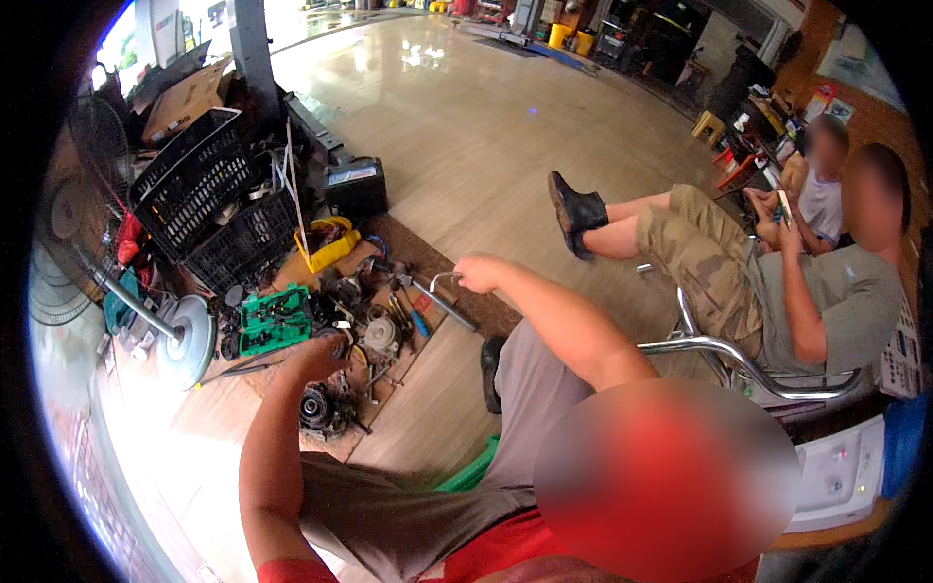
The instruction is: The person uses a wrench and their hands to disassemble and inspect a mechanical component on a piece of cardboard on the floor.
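Note:
My left hand (321, 358) is closed round a small dark greasy part (332, 342), just right of an open green tool case (275, 321). My right hand (477, 273) grips a bent silver metal tool (441, 283), held out over a long metal bar (439, 309). Greasy metal parts lie on cardboard (336, 443) below: a round pale housing (381, 335), a darker round assembly (321, 414), pliers and a blue-handled screwdriver (418, 321).
Left are a standing fan (185, 345), black baskets (185, 180), a yellow container (323, 253) and a black case (355, 189). At right two people (690, 262) (816, 199) sit by a chrome chair frame (768, 384) and white tub (841, 466). The floor (466, 126) stretches behind.

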Motion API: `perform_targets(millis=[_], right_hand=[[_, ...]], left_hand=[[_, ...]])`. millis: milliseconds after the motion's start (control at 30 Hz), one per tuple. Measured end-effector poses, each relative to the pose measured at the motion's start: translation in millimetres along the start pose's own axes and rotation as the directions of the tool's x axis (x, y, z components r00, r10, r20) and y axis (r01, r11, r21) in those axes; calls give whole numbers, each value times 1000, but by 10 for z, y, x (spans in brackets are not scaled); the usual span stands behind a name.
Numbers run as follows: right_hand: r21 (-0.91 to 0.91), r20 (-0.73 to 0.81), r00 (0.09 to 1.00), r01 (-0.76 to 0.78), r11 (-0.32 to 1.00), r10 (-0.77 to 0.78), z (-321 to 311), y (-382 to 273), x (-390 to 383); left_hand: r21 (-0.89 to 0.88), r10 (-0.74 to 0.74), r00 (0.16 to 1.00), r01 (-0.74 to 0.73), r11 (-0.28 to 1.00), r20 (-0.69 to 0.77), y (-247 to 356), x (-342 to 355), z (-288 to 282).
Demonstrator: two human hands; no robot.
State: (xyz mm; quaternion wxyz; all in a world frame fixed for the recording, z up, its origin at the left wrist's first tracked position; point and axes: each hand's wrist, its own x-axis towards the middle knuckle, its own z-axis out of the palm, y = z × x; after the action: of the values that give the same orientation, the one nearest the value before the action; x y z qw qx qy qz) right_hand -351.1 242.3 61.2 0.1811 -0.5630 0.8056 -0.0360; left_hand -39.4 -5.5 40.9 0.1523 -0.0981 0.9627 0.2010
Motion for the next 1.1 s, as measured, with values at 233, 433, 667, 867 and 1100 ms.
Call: perform_targets(millis=[233, 433, 667, 867, 1100], right_hand=[[-94, 123, 992, 16, 995, -4, 67, 14, 63], [-79, 100, 991, 97, 992, -89, 27, -420, 308], [-123, 85, 984, 168, 978, -159, 95, -48, 130], [-186, 91, 994, 73, 980, -56, 188, -29, 244], [-158, 104, 995, 21, 987, -5, 95, -127, 77]], left_hand=[[28, 56, 998, -57, 998, 7, 117, 137, 43], [71, 166, 983, -161, 984, -74, -1154, 236, 673], [45, 96, 995, -97, 994, 23, -394, 331, 409], [33, 26, 999, -25, 999, -20, -24, 101, 122], [14, -9, 1000, 9, 1000, 21, 76, 135, 127]])
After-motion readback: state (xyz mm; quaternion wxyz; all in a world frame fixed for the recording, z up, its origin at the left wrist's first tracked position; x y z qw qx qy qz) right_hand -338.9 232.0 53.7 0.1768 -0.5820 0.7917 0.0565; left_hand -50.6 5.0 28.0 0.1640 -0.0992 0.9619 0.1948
